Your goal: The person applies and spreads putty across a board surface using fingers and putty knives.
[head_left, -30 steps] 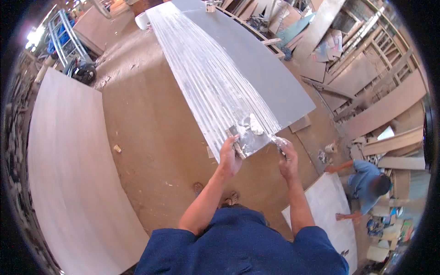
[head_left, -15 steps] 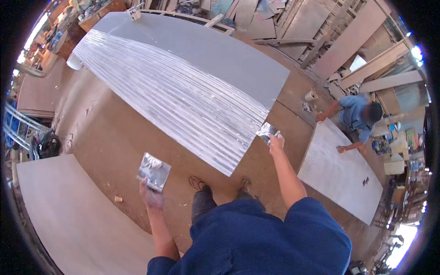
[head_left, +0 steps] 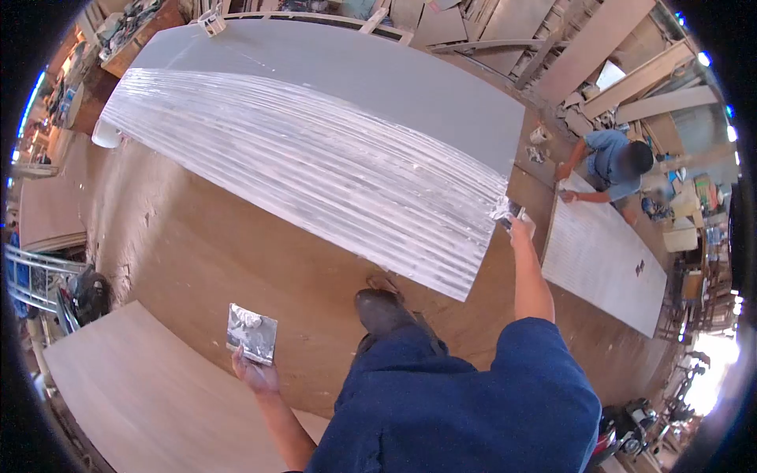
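My left hand (head_left: pixel 256 372) grips a square metal putty plate (head_left: pixel 252 335) by its lower edge, with a lump of white paste on it. My right hand (head_left: pixel 522 229) is closed round a putty knife (head_left: pixel 512 211), whose blade is loaded with white paste. The blade is at the right end of a long grey panel (head_left: pixel 378 98); whether it touches is hard to tell. White ridged streaks of paste (head_left: pixel 315 169) cover the panel's near half, while its far part is smooth grey.
At the right a co-worker (head_left: pixel 615 165) leans over a smaller whitish panel (head_left: pixel 607 260). A white bucket (head_left: pixel 211 24) stands on the long panel's far left. A pale board (head_left: pixel 150 386) lies at lower left. Wood scraps (head_left: pixel 441 27) and leaning planks (head_left: pixel 599 47) fill the back.
My right hand with the putty knife has moved right, along with my view. A foot has stepped forward. The co-worker's lower hand has drawn up toward the panel's far end.
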{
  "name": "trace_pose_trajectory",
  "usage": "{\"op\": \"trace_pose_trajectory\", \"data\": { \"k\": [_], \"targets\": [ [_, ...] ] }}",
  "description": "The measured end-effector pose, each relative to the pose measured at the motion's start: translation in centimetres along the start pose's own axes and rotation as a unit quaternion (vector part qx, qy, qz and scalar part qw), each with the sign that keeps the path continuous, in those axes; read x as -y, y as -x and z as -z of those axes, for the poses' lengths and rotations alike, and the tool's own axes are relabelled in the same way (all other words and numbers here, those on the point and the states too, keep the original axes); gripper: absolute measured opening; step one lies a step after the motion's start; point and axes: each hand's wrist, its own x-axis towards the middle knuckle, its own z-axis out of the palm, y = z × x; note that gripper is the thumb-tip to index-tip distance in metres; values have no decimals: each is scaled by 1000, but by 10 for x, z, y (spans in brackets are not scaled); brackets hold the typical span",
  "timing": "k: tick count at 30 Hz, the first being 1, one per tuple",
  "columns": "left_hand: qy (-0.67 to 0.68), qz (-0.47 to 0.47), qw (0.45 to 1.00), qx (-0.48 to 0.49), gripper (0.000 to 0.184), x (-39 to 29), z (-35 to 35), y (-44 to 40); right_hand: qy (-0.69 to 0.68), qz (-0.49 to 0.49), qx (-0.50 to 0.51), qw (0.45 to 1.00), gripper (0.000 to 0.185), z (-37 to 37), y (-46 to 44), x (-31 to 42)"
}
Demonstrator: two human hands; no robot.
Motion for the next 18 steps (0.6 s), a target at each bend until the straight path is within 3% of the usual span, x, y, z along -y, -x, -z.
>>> {"op": "trace_pose_trajectory", "data": {
  "k": [5,8,9,12,13,14,16,18],
  "targets": [
    [-12,-14,1000,-7,59,-42,-3,-52,59,62,-43,995,36,-55,41,51],
    [-13,-6,1000,4,58,-71,-25,-93,136,96,-108,980,44,-110,3,18],
    [-15,-1,1000,9,58,-81,-31,-111,197,64,-86,974,50,-129,25,45],
    [-9,-10,1000,13,52,-114,-42,-164,128,53,-81,987,52,-203,71,97],
    [22,4,998,51,52,-127,-43,-185,130,1,-42,991,54,-225,80,115],
    [52,16,995,88,52,-142,-45,-202,129,-5,-40,991,54,-245,86,122],
    [47,18,996,76,53,-171,-55,-233,168,-1,26,985,55,-286,98,138],
    [50,13,996,70,55,-195,-69,-262,177,30,-3,984,53,-335,116,152]
  ]
}}
